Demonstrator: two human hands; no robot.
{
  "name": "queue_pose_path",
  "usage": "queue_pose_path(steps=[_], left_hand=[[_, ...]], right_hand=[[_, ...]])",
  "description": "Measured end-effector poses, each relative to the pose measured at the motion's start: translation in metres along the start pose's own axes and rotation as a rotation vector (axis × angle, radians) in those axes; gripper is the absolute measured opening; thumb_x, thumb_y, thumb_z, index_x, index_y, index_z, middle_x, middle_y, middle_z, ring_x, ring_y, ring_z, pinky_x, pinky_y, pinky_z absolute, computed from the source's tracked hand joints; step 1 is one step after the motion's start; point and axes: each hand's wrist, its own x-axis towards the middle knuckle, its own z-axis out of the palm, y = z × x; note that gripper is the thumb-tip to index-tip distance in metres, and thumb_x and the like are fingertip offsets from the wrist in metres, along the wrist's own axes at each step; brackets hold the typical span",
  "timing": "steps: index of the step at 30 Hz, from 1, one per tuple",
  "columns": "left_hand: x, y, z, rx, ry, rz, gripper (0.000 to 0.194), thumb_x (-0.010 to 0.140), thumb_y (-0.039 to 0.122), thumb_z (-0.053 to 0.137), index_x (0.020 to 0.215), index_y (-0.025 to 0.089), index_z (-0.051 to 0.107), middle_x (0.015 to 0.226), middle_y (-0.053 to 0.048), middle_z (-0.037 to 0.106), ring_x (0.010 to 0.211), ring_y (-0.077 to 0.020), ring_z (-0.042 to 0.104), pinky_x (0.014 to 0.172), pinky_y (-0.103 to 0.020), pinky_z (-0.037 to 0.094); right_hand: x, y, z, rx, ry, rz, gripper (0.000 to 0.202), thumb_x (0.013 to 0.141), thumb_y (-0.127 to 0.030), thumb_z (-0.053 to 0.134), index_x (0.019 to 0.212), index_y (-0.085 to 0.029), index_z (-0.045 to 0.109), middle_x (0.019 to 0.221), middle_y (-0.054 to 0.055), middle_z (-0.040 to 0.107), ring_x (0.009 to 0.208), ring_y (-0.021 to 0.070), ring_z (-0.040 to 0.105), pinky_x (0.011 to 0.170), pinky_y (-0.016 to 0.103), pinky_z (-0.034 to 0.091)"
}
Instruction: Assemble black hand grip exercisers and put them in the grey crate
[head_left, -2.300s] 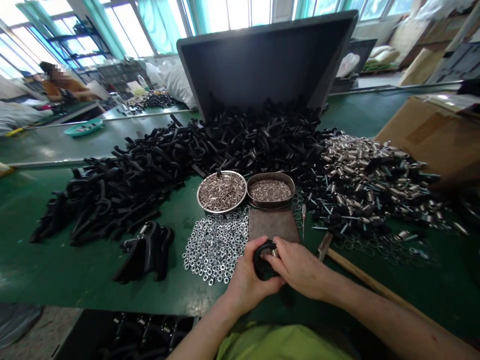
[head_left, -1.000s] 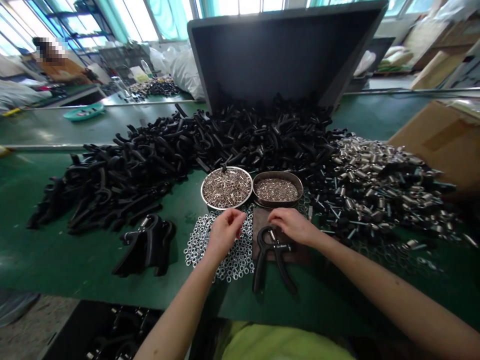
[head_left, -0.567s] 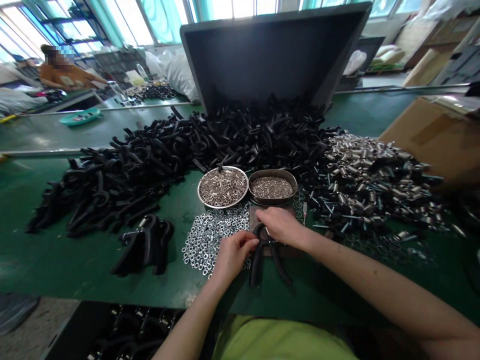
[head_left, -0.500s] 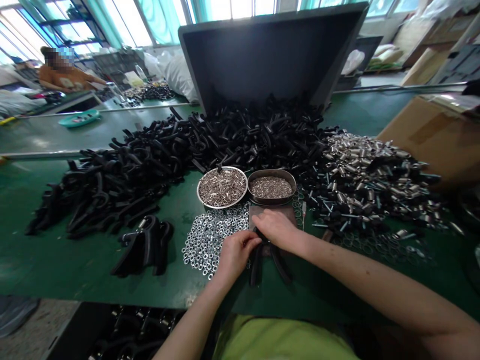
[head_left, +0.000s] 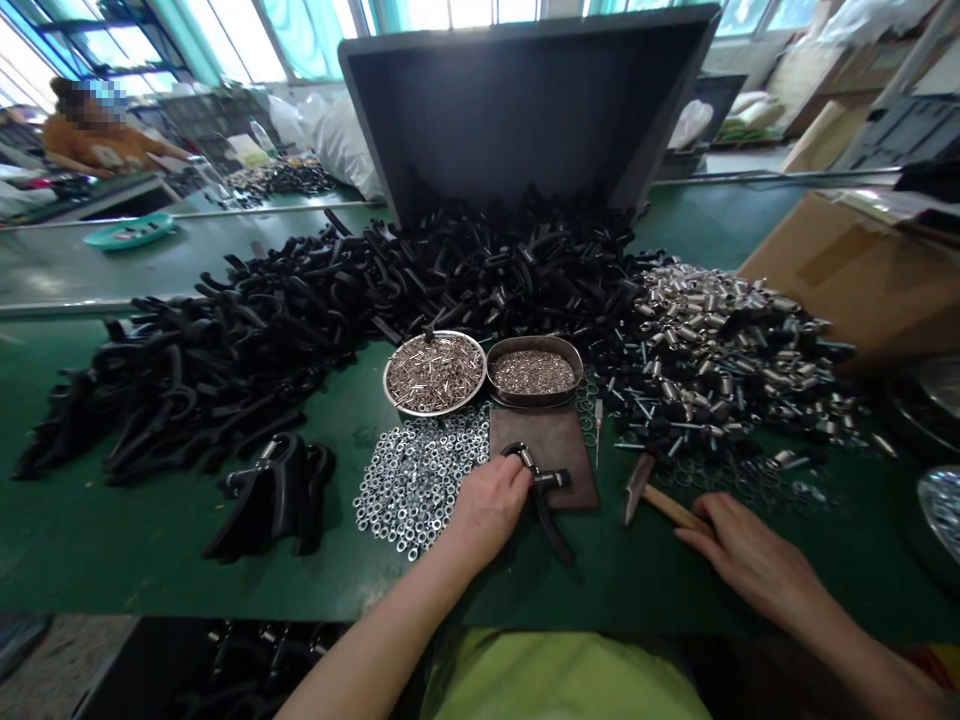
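My left hand (head_left: 491,505) is closed on a black hand grip exerciser (head_left: 551,522) with a small metal spring at its top. The grip lies partly over a square brown metal plate (head_left: 574,435), its handles pointing toward me; my fingers hide one of them. To the right, my right hand (head_left: 739,540) has its thumb and fingers around the wooden handle of a hammer (head_left: 667,504). The hammer's head lies low over the table, pointing left. Just left of my left hand spread many loose nuts (head_left: 412,490).
A round dish of metal pins (head_left: 435,372) and an oval tin of small metal pieces (head_left: 534,372) stand behind the plate. Black handles (head_left: 300,300) heap at the back; springs and bolts (head_left: 720,340) pile at right. Assembled grips (head_left: 281,495) stand left. A thin screwdriver (head_left: 598,430) lies beside the plate.
My right hand has left the grip exerciser and moved right to the hammer's handle. My left hand stays on the grip exerciser. The view has shifted slightly.
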Motion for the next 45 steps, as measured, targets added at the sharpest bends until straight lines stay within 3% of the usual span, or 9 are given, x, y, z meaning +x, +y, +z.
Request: queue_pose_path(steps=[4, 9, 13, 19, 23, 30, 33, 40, 45], left_hand=[[-0.005, 0.003, 0.004, 0.091, 0.083, 0.026, 0.016, 0.09, 0.021, 0.048, 0.08, 0.018, 0.06, 0.075, -0.004, 0.058, 0.071, -0.0173, 0.052, 0.056, -0.027, 0.037], [-0.01, 0.005, 0.005, 0.096, 0.113, -0.019, 0.015, 0.091, 0.021, 0.047, 0.087, 0.02, 0.061, 0.079, -0.002, 0.06, 0.075, -0.0162, 0.052, 0.058, -0.026, 0.039], [-0.009, 0.007, 0.001, 0.097, 0.086, -0.05, 0.016, 0.091, 0.022, 0.047, 0.086, 0.02, 0.061, 0.079, -0.002, 0.061, 0.076, -0.0173, 0.054, 0.057, -0.026, 0.041], [-0.025, 0.009, 0.002, -0.152, 0.108, -0.28, 0.032, 0.082, 0.027, 0.061, 0.112, 0.018, 0.054, 0.105, -0.008, 0.059, 0.091, -0.0197, 0.058, 0.074, -0.029, 0.049], [-0.036, 0.012, 0.008, -0.263, 0.064, -0.496, 0.025, 0.079, 0.025, 0.062, 0.101, 0.015, 0.056, 0.091, -0.007, 0.061, 0.079, -0.0202, 0.06, 0.067, -0.031, 0.049], [-0.034, 0.012, 0.011, -0.293, 0.071, -0.484, 0.019, 0.079, 0.022, 0.058, 0.098, 0.016, 0.057, 0.089, -0.007, 0.061, 0.081, -0.0198, 0.06, 0.069, -0.03, 0.047], [-0.033, 0.012, 0.01, -0.299, 0.044, -0.494, 0.018, 0.079, 0.021, 0.058, 0.097, 0.016, 0.057, 0.089, -0.007, 0.061, 0.08, -0.0196, 0.06, 0.07, -0.03, 0.047], [-0.029, 0.006, -0.001, -0.58, 0.099, -0.535, 0.035, 0.078, 0.023, 0.059, 0.113, 0.021, 0.06, 0.093, -0.006, 0.064, 0.077, -0.0178, 0.059, 0.072, -0.03, 0.046], [-0.013, 0.023, -0.002, -1.401, 0.021, -0.877, 0.044, 0.079, 0.036, 0.061, 0.118, 0.015, 0.059, 0.083, -0.007, 0.067, 0.068, -0.0161, 0.061, 0.059, -0.026, 0.049]], right_hand=[[-0.003, -0.023, -0.005, 0.104, 0.068, 0.09, 0.029, 0.084, -0.046, 0.04, 0.087, -0.021, 0.054, 0.081, 0.009, 0.066, 0.07, 0.0267, 0.064, 0.057, 0.036, 0.046], [0.03, -0.104, -0.036, 0.478, 0.123, -0.264, 0.038, 0.093, -0.031, 0.027, 0.123, -0.022, 0.048, 0.114, 0.008, 0.064, 0.099, 0.0205, 0.063, 0.081, 0.032, 0.05], [0.056, -0.135, -0.03, 0.459, 0.03, -0.343, 0.036, 0.092, -0.028, 0.032, 0.121, -0.023, 0.053, 0.115, 0.008, 0.065, 0.101, 0.0227, 0.063, 0.084, 0.036, 0.048], [0.034, -0.102, -0.02, 0.695, -0.069, -0.071, 0.043, 0.093, -0.043, 0.029, 0.122, -0.021, 0.051, 0.078, 0.004, 0.065, 0.07, 0.0173, 0.062, 0.065, 0.029, 0.049], [0.005, -0.091, -0.012, 0.882, -0.123, 0.193, 0.051, 0.091, -0.053, 0.029, 0.119, -0.018, 0.052, 0.062, -0.001, 0.056, 0.053, 0.0136, 0.055, 0.048, 0.023, 0.043], [0.002, -0.131, -0.025, 0.5, 0.187, -0.318, 0.04, 0.094, -0.032, 0.028, 0.124, -0.02, 0.051, 0.082, 0.007, 0.066, 0.07, 0.0175, 0.064, 0.062, 0.028, 0.049], [0.007, -0.134, -0.017, 0.218, 0.158, -0.446, 0.039, 0.093, -0.024, 0.029, 0.126, -0.021, 0.05, 0.092, 0.008, 0.069, 0.072, 0.019, 0.067, 0.06, 0.028, 0.051], [-0.012, -0.069, 0.006, -0.035, 0.357, -0.4, 0.037, 0.096, -0.028, 0.031, 0.128, -0.018, 0.048, 0.095, 0.006, 0.068, 0.074, 0.0158, 0.065, 0.062, 0.027, 0.05], [-0.019, -0.024, 0.008, -0.269, 0.476, -0.321, 0.034, 0.094, -0.035, 0.039, 0.108, -0.017, 0.063, 0.078, 0.006, 0.065, 0.071, 0.0198, 0.06, 0.06, 0.031, 0.045]])
